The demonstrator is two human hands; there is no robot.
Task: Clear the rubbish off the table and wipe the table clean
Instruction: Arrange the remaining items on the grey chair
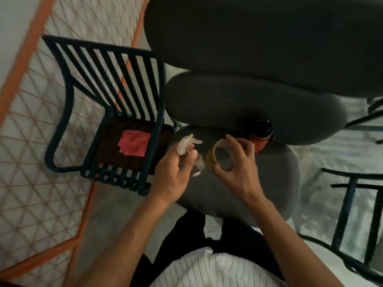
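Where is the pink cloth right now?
In the head view, the folded pink cloth lies left of the left hand, on the dark seat of the slatted metal chair beside the grey table.

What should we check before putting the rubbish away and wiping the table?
1. Left hand holds crumpled wrapper: ok.
2. Right hand holds tape roll: ok.
3. Red cloth ready for wiping, lying on the chair seat: ok.
4. A hand free to take the cloth: not ok, both full.
5. Bin in sight: not ok.
6. Orange bottle off the table: not ok.
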